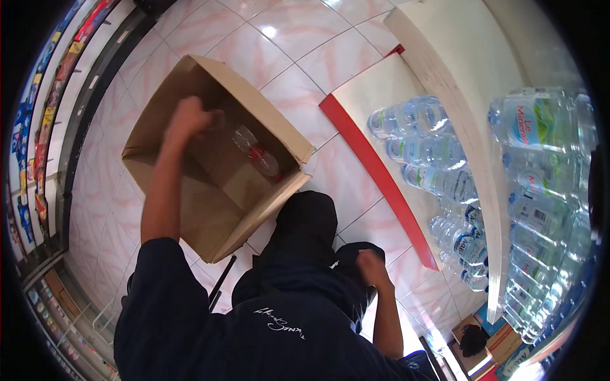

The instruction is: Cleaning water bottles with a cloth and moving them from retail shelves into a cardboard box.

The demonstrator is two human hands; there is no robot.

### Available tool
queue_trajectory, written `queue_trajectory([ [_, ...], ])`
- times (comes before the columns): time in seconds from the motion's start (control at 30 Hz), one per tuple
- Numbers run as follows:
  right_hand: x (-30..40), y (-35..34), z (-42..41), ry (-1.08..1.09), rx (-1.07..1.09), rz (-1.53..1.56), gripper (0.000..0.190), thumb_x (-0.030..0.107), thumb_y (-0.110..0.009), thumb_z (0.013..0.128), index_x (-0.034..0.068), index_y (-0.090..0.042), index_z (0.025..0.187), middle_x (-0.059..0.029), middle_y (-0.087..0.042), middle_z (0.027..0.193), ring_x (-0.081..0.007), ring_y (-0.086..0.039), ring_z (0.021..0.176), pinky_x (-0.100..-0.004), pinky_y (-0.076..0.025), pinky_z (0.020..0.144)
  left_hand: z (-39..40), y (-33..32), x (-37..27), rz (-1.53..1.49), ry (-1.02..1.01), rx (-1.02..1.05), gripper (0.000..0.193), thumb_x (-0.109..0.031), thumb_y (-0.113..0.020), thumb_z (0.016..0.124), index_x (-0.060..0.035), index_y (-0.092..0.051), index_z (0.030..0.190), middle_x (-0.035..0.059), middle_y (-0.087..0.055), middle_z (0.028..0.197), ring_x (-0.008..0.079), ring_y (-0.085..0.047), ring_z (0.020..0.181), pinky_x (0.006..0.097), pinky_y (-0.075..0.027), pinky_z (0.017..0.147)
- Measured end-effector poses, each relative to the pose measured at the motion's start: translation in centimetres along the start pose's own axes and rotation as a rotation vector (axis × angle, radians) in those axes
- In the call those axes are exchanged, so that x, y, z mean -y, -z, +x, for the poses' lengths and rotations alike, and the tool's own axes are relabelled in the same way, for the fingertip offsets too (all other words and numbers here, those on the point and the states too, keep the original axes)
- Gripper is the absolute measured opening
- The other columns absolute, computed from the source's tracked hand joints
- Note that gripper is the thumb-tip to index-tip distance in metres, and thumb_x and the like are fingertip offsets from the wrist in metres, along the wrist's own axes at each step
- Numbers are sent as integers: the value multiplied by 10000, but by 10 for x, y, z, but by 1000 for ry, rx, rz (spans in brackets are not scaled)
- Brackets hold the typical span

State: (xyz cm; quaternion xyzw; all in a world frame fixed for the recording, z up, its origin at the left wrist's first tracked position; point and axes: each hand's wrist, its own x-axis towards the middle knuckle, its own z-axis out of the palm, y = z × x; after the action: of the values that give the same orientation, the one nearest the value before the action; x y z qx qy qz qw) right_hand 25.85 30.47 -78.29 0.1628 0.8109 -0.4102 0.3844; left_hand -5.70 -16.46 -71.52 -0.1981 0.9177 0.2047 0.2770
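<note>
My left hand [190, 116], blurred, reaches over the open top of a large brown cardboard box [259, 105]. Its fingers are too blurred to tell whether they hold something. Inside the box, to the right of this hand, a clear plastic bottle with a red label and red cap [257, 155] lies tilted. My right hand [372, 267] is by my dark-clothed knee, its fingers seemingly curled but blurred; no object shows clearly in it. The box stands on the tiled floor in front of me, its near corner close to my leg.
At right, a white shelf with a red edge [376, 178] bears several water bottles [429, 152]; more packed bottles [538, 124] stand on the board above. Racks of packaged goods [47, 109] line the left. Cardboard boxes [503, 340] and a dark object [472, 340] are at lower right.
</note>
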Motion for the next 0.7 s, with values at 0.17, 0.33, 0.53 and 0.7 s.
queue_trajectory([
  [0.17, -4, -1, 3, -23, 18, 12, 303, 184, -565, 863, 14, -520, 1110, -129, -629, 959, -196, -619, 872, -295, -480, 782, -8, -171, 7, -173, 262, 650, 706, -663, -443, 781, -179, -425, 1295, 197, -578, 1059, 322, -634, 744, 401, -528, 661],
  [0.33, -2, 2, -7, -42, -49, 129, 298, 158, -565, 851, -4, -528, 1099, -131, -639, 927, -184, -628, 833, -279, -481, 756, 29, -327, 95, -349, -102, 40, 530, -396, -607, 753, -123, -491, 1193, 183, -584, 1056, 330, -570, 987, 424, -500, 769],
  [0.53, -43, -2, -24, -149, -71, 139, 262, 120, -552, 861, -5, -538, 1091, -83, -642, 917, -122, -599, 834, -246, -469, 765, 16, -245, 30, -781, 340, -105, 336, -208, -653, 745, -48, -566, 1027, 114, -590, 989, 264, -603, 769, 368, -520, 669],
  [0.7, -46, -12, -7, -118, -82, 213, 251, 103, -543, 860, -9, -543, 1084, -80, -642, 913, -120, -593, 810, -238, -466, 760, 68, -161, 86, -1054, 165, -170, 345, -243, -629, 740, 35, -603, 942, 159, -633, 806, 282, -645, 720, 381, -514, 637],
])
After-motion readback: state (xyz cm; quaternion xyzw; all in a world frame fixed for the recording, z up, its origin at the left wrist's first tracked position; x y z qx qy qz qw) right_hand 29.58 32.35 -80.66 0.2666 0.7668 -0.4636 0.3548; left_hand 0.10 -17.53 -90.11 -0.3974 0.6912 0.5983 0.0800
